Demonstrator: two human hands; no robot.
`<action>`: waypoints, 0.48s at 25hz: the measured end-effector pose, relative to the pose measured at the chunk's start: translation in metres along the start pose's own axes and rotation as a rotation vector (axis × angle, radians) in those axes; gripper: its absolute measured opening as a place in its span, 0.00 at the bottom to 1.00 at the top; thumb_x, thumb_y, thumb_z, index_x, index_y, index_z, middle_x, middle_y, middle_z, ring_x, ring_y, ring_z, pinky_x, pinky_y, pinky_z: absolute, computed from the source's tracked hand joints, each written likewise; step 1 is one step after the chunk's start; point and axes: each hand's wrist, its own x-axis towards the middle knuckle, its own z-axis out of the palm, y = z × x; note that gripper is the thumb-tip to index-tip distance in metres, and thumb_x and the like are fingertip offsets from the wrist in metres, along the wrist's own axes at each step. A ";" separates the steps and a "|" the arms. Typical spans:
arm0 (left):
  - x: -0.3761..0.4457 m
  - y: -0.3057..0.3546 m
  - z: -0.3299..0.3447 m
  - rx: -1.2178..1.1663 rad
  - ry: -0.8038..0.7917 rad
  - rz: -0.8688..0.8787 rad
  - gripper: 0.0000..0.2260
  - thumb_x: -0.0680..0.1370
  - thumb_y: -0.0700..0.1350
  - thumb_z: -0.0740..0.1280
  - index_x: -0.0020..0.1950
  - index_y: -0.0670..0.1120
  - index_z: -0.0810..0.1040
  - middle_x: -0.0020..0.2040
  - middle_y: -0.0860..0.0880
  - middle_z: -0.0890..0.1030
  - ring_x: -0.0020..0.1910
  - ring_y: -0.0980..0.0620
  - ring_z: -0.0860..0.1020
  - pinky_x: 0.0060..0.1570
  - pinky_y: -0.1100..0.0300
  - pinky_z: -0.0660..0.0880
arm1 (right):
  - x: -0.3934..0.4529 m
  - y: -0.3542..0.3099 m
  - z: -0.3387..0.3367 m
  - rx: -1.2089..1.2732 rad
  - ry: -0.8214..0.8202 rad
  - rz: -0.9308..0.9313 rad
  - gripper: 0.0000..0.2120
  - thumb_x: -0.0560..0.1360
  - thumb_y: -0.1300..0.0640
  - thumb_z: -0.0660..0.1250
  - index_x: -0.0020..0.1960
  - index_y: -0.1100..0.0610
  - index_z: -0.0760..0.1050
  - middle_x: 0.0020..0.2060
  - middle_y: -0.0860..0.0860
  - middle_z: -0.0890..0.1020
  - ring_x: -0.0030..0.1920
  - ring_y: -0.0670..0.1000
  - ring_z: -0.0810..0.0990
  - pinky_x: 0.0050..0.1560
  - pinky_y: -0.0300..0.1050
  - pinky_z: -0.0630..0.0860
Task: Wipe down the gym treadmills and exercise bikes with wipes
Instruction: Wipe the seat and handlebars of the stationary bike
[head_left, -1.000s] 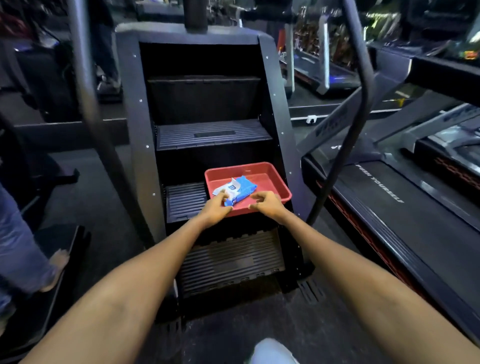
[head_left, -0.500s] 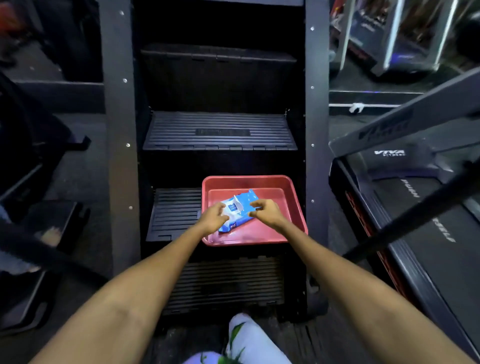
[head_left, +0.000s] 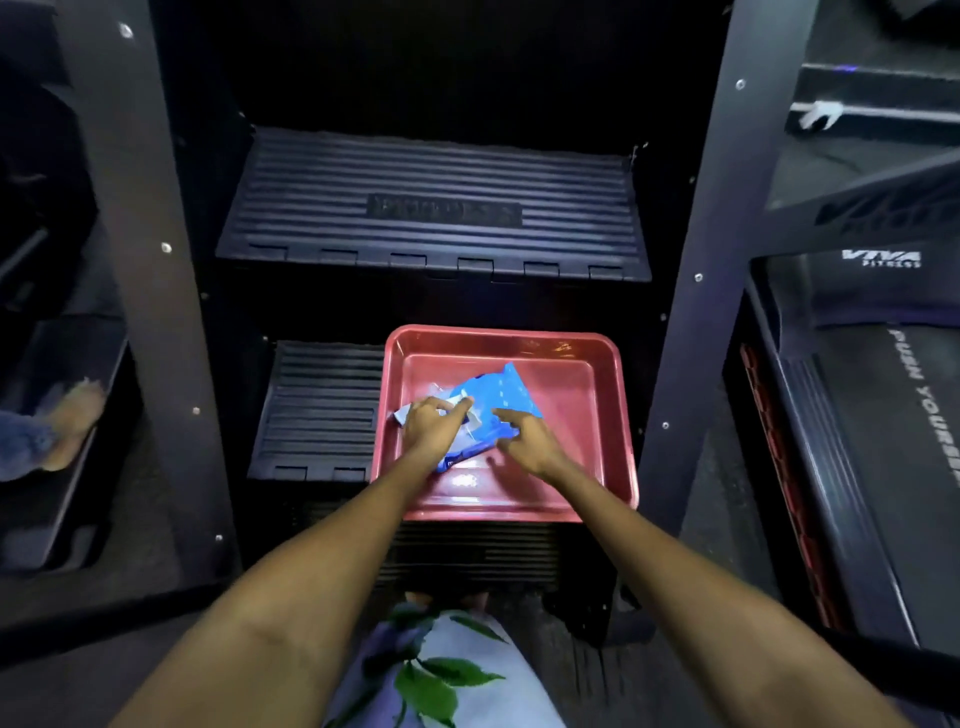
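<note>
Frame centre: left hand (head_left: 431, 426) grasps blue wipes pack (head_left: 496, 410) in red tray (head_left: 613, 467); right hand (head_left: 524, 441), released, should peel the flap gently.

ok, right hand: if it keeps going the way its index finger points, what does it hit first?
Most likely the blue wipes pack. The right hand points up-left, fingertip at the pack's edge inside the red tray. Whether it already touches is unclear from this single view.

Both bare forearms reach forward, converging. The left hand (head_left: 432, 430) has curled fingers. The right hand (head_left: 527, 439) points its index finger forward.
</note>
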 end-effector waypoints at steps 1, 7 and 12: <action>0.005 0.001 0.005 -0.005 0.023 -0.016 0.14 0.73 0.58 0.70 0.39 0.49 0.75 0.55 0.49 0.77 0.54 0.50 0.74 0.63 0.54 0.67 | 0.005 0.002 0.001 -0.091 -0.036 -0.059 0.26 0.74 0.65 0.62 0.71 0.58 0.66 0.70 0.55 0.69 0.70 0.54 0.65 0.69 0.44 0.61; 0.019 -0.011 0.012 0.075 0.056 0.047 0.04 0.74 0.40 0.69 0.46 0.40 0.78 0.61 0.44 0.74 0.59 0.45 0.73 0.58 0.60 0.66 | 0.027 0.009 0.010 -0.139 -0.090 -0.167 0.21 0.74 0.67 0.58 0.66 0.59 0.73 0.64 0.57 0.74 0.67 0.57 0.68 0.67 0.46 0.64; 0.025 -0.024 0.009 -0.039 0.099 0.068 0.17 0.73 0.31 0.67 0.31 0.44 0.65 0.62 0.38 0.74 0.61 0.43 0.73 0.45 0.68 0.61 | 0.048 -0.002 0.014 0.013 0.098 -0.024 0.14 0.74 0.67 0.60 0.54 0.62 0.80 0.54 0.57 0.82 0.56 0.57 0.78 0.58 0.45 0.71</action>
